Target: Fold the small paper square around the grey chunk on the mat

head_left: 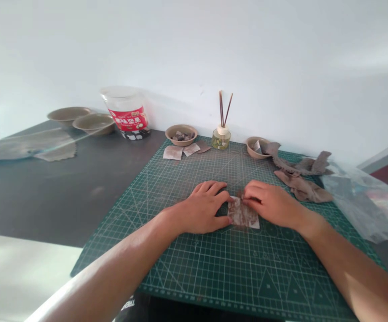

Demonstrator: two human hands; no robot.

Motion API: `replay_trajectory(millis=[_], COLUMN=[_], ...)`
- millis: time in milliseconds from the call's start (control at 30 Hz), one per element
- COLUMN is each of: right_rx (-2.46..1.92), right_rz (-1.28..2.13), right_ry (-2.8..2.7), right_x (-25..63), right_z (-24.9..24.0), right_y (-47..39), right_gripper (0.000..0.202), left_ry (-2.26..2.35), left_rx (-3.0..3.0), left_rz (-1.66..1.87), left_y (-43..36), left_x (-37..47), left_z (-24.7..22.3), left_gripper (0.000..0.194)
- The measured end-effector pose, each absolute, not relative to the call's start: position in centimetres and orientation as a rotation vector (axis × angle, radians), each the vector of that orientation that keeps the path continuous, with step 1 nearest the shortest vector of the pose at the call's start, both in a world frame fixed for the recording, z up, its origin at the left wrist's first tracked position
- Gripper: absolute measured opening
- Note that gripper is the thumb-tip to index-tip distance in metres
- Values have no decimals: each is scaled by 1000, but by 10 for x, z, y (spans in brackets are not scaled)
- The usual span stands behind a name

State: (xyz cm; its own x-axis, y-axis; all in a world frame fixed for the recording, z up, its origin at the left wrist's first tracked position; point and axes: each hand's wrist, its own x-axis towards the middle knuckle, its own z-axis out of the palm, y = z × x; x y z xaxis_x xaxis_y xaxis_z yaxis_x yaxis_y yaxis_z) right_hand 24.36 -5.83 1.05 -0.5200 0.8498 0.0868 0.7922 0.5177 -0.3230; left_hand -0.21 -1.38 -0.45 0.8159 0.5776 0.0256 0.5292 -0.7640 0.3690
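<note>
A small whitish square piece smeared with brown [243, 213] lies flat on the green cutting mat [194, 264]. My left hand [204, 208] rests palm down at its left side, fingers spread, with the index finger and thumb touching the left edge. Over the upper right of the square, my right hand [267, 203] is closed in a pinch; whatever sits between its fingertips is too small or hidden to name. Just beyond the right hand lie crumpled brown-grey cloth-like strips [303, 185].
Two pale pieces [173, 152] lie before a bowl of dark fragments [181, 134]. A reed diffuser [221, 134] stands beside the wall, left of another bowl [256, 152]. At left are a red-labelled plastic tub [127, 114], two bowls [95, 121] and a plastic bag [16, 143]. Clear plastic [361, 201] covers the right edge.
</note>
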Motion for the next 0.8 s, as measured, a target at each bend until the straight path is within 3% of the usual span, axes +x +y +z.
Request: replay_trajectory(millis=[133,800], right_rx=[-1295,-1228], right_rz=[512,594], right_ry=[-2630,-2628], right_x=[245,246], right_z=[12,15], right_y=[-62,-62], right_gripper=[12,12], left_ry=[828,824], left_rx=[2647,2644], left_rz=[166,184], left_y=[-14,-15], left_x=[-3,-2], left_z=[-4,-3], left_gripper=[46,47])
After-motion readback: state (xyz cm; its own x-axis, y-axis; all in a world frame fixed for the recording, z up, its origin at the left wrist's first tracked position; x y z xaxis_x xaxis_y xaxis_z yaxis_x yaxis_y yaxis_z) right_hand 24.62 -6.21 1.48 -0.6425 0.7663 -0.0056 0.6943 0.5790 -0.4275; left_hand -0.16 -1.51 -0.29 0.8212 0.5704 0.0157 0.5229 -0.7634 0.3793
